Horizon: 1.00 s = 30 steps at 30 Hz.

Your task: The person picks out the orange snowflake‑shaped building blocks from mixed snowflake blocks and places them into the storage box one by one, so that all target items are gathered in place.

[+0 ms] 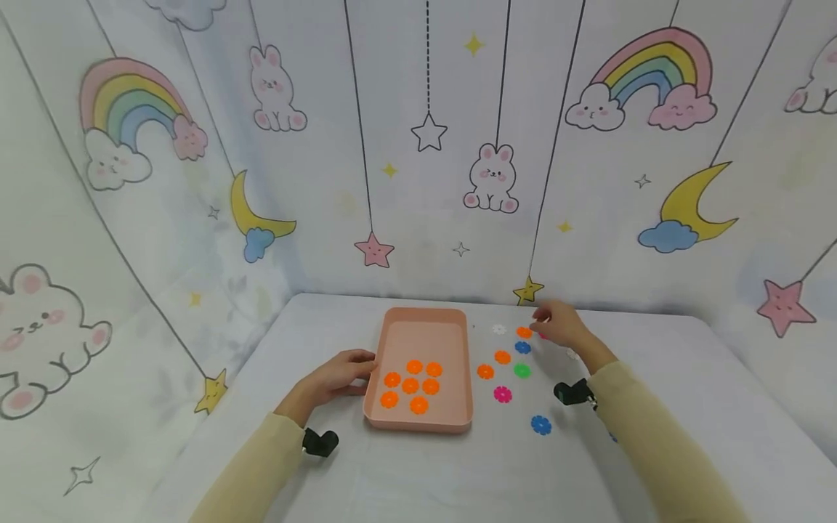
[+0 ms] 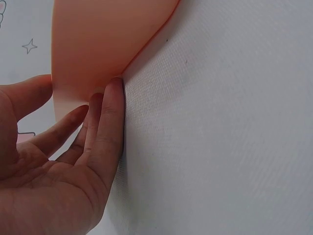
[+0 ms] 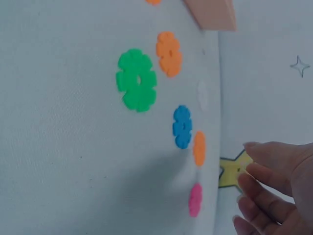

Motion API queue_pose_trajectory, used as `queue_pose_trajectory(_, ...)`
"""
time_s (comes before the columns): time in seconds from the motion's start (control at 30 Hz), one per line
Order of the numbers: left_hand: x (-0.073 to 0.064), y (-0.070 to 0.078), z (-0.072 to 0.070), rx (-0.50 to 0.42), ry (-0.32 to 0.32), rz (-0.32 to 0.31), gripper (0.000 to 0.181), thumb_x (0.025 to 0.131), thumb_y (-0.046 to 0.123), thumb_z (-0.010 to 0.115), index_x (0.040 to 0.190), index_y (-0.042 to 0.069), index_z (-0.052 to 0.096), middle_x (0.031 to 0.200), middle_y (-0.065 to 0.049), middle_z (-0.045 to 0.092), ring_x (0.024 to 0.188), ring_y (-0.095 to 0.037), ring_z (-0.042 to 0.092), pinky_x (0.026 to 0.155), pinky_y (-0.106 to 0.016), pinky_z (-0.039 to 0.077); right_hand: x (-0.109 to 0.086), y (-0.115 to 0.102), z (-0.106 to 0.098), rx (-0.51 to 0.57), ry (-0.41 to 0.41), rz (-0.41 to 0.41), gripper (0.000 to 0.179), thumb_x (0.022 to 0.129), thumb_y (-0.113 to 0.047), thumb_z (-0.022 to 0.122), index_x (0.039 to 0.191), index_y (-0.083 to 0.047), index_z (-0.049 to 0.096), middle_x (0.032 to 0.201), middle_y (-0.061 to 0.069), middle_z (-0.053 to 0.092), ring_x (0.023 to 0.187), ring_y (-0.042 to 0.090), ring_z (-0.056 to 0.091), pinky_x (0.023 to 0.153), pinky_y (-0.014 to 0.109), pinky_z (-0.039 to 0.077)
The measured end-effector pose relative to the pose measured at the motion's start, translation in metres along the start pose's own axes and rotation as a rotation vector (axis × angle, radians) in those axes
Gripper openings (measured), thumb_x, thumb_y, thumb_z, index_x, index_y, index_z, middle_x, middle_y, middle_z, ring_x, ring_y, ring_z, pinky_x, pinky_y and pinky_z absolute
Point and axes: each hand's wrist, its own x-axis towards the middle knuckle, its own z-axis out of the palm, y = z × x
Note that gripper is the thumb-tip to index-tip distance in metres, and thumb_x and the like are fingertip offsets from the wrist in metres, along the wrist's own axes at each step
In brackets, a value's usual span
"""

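A pink rectangular tray point(image 1: 425, 334) stands on the white table with several orange flower-shaped notched discs point(image 1: 410, 386) lying flat in its near half. Against the tray's left side rests my left hand point(image 1: 340, 372); in the left wrist view its extended fingers point(image 2: 110, 112) touch the tray wall low down, near the tabletop. My right hand point(image 1: 559, 325) hovers at the far right of the tray, fingers loosely bent with nothing between them. Closest to it are an orange disc point(image 3: 199, 148) and a pink disc point(image 3: 195, 200), the latter partly hidden by the hand in the head view.
Right of the tray lie a green disc point(image 1: 522, 370), blue discs point(image 1: 540, 425), a magenta disc point(image 1: 503, 394), more orange discs point(image 1: 485, 371) and a white disc point(image 1: 499, 329). A patterned cloth wall point(image 1: 425, 203) rises behind the table. Black wrist devices point(image 1: 320, 442) sit under both wrists.
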Motion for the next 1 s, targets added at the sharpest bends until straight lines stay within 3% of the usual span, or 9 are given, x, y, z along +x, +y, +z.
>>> queue_pose_trajectory(0.17,-0.001,-0.002,0.001,0.0,-0.002,-0.006,0.05,0.104,0.026,0.06,0.146,-0.001,0.049,0.13,-0.016,0.062,0.112,-0.027,0.063,0.091,-0.042,0.06,0.011,0.026,0.014,0.035,-0.028,0.116,0.041,0.097,-0.02,0.067,0.126,0.009,0.061,0.121,0.026,0.059,0.104,0.038,0.057,0.092,0.049,0.055)
queue_pose_trajectory(0.33,-0.001,-0.002,0.001,-0.001,-0.002,-0.002,0.051,0.104,0.026,0.06,0.146,-0.001,0.049,0.129,-0.015,0.063,0.112,-0.026,0.063,0.092,-0.041,0.06,0.02,0.037,0.026,0.043,-0.069,0.142,0.042,0.096,-0.023,0.069,0.125,0.006,0.061,0.118,0.023,0.061,0.104,0.037,0.056,0.094,0.05,0.053)
queue_pose_trajectory(0.73,-0.001,-0.001,0.001,0.004,0.006,-0.005,0.051,0.104,0.027,0.061,0.146,-0.001,0.05,0.128,-0.014,0.063,0.11,-0.025,0.063,0.091,-0.041,0.06,0.021,0.026,0.032,-0.029,-0.067,0.16,0.038,0.093,-0.022,0.072,0.119,0.005,0.063,0.109,0.02,0.064,0.098,0.035,0.056,0.088,0.048,0.052)
queue_pose_trajectory(1.0,-0.002,0.0,0.002,0.013,0.019,-0.011,0.051,0.104,0.026,0.06,0.146,0.0,0.05,0.128,-0.014,0.064,0.11,-0.025,0.064,0.091,-0.04,0.06,0.028,0.026,0.035,-0.007,-0.06,0.177,0.039,0.092,-0.018,0.072,0.122,0.005,0.061,0.113,0.021,0.063,0.1,0.037,0.056,0.09,0.048,0.053)
